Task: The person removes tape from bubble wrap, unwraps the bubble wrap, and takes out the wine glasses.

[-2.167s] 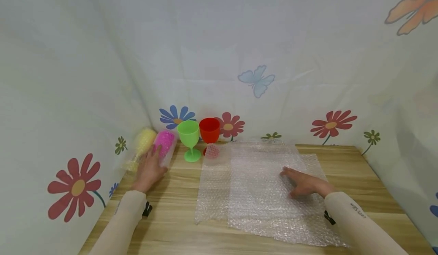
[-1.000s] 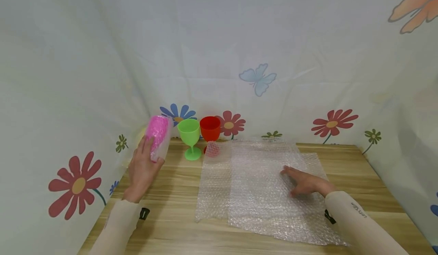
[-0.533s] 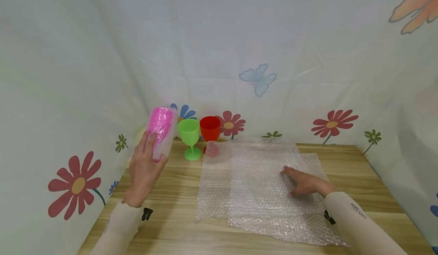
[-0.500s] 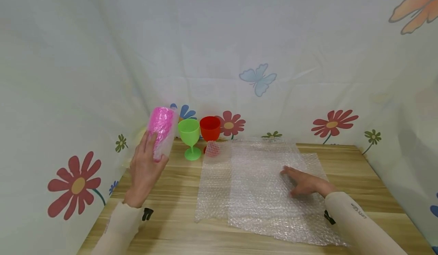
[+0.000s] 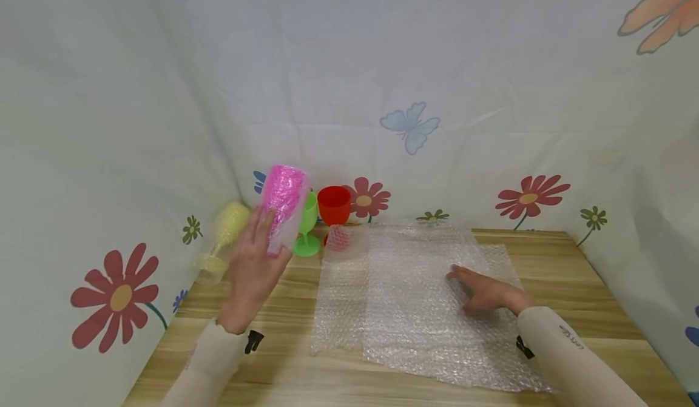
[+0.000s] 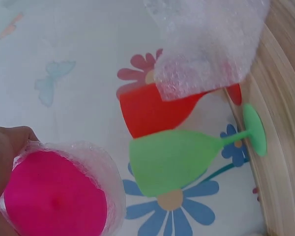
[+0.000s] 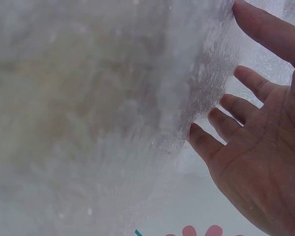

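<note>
My left hand (image 5: 255, 276) grips a pink goblet (image 5: 285, 191) rolled in bubble wrap, held up in front of the green goblet (image 5: 308, 213) and partly covering it. In the left wrist view, the pink goblet's round pink end (image 6: 56, 196) faces the camera, with a collar of wrap around it. My right hand (image 5: 486, 289) has its fingers spread and its fingertips on the bubble wrap sheets (image 5: 415, 310), which lie overlapping on the table. The right wrist view shows the fingertips (image 7: 199, 135) against the wrap.
A red goblet (image 5: 334, 204) stands at the back, its foot behind a corner of the wrap. At the far left lies a yellow goblet (image 5: 232, 222) wrapped in bubble wrap. Printed fabric walls (image 5: 338, 61) border the wooden table (image 5: 557, 273) at the back and sides.
My left hand has taken up the wrapped pink goblet from beside the yellow one, raised it and carried it right, in front of the green goblet. The right hand stays in place.
</note>
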A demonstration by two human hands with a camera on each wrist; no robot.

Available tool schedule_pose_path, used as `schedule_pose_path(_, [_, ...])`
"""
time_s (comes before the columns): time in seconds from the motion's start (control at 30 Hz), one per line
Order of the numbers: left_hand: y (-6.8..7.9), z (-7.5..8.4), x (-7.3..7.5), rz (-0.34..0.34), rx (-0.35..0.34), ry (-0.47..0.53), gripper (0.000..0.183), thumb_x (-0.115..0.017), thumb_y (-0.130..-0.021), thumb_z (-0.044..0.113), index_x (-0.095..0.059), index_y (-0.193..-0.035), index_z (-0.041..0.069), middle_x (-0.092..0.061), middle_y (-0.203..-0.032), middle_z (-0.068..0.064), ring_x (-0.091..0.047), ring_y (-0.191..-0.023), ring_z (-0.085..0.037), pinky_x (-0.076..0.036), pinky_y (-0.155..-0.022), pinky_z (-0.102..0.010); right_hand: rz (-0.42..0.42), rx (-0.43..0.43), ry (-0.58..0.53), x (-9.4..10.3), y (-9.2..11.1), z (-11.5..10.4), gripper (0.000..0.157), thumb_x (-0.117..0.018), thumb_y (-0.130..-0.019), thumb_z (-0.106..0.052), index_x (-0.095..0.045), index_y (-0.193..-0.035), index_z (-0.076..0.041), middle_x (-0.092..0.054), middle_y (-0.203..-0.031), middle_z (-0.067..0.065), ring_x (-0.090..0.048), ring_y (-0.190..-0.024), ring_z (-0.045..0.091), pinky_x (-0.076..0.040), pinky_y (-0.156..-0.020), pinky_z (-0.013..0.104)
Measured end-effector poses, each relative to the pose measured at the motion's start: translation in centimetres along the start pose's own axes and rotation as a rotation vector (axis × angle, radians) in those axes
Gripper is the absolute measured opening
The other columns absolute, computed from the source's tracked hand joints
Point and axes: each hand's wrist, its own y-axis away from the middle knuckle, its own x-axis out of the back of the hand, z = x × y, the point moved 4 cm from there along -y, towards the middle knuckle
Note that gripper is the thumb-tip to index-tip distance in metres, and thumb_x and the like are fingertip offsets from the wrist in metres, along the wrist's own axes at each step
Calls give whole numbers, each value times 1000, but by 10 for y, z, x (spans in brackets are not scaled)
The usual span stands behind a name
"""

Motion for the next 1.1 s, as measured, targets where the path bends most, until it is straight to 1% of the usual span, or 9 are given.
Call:
schedule_pose_path(0.03, [0, 3, -2, 3, -7, -2, 75, -72, -73, 10, -49, -144, 10, -46, -151, -17, -60, -116, -43, -58, -65, -51, 1, 4, 2, 0, 0, 0, 80, -79, -80, -20, -38, -148, -8, -16, -162, 25, -17, -148, 48, -21, -116, 66])
schedule_pose_path(0.13, [2, 12, -8, -10, -20, 11, 74, -72, -74, 10, -48, -145, 12, -45, -152, -15, -60, -116, -42, -59, -72, -52, 1, 4, 7, 0, 0, 0, 80, -79, -81, -20, -38, -148, -8, -16, -162, 25, -17, -148, 48, -21, -116, 65])
schedule_pose_path(0.2, [4, 17, -12, -31, -21, 29, 75, -72, -75, 10, -47, -146, 13, -43, -154, -13, -60, -116, -41, -60, -73, -52, 1, -2, 1, 0, -1, 1, 80, -78, -81, -20, -38, -149, -8, -16, -163, 24, -17, -148, 47, -21, -116, 65])
schedule_pose_path(0.3, [7, 25, -20, -60, -22, 47, 76, -72, -76, 11, -45, -147, 14, -41, -155, -12, -59, -118, -41, -59, -80, -53, 0, -2, -7, 0, -1, 2, 80, -78, -81, -19, -38, -149, -8, -15, -163, 24, -16, -148, 48, -20, -116, 65])
schedule_pose_path(0.43, [9, 35, -29, -63, -45, 58, 76, -74, -75, 12, -46, -145, 15, -43, -153, -12, -59, -120, -40, -57, -86, -55, -3, -3, -13, -2, -2, 3, 80, -79, -81, -19, -38, -149, -8, -15, -163, 24, -16, -148, 48, -20, -116, 65])
schedule_pose_path(0.53, [11, 44, -35, -62, -74, 72, 75, -74, -74, 12, -48, -144, 14, -46, -152, -12, -59, -121, -39, -57, -87, -54, -2, -1, -11, -2, -2, 3, 81, -79, -80, -19, -38, -149, -8, -15, -162, 25, -16, -148, 48, -21, -116, 66])
schedule_pose_path(0.63, [14, 53, -41, -82, -91, 82, 74, -74, -73, 12, -49, -143, 13, -47, -151, -12, -61, -120, -38, -57, -86, -52, -5, -9, -22, -3, -2, 3, 82, -80, -80, -20, -38, -149, -9, -14, -163, 24, -15, -149, 47, -20, -117, 65])
schedule_pose_path(0.93, [25, 79, -63, -205, -91, 113, 71, -76, -75, 13, -51, -141, 14, -46, -152, -11, -59, -123, -36, -56, -90, -51, 1, 1, -9, -3, 0, 2, 81, -80, -80, -19, -38, -148, -9, -16, -162, 25, -17, -148, 48, -22, -115, 66])
schedule_pose_path(1.1, [32, 95, -77, -263, -120, 144, 73, -77, -75, 13, -50, -143, 13, -44, -153, -11, -48, -137, -36, -50, -100, -52, 10, 0, -3, -2, 1, 0, 81, -80, -79, -19, -39, -148, -9, -17, -162, 24, -18, -148, 48, -22, -115, 66])
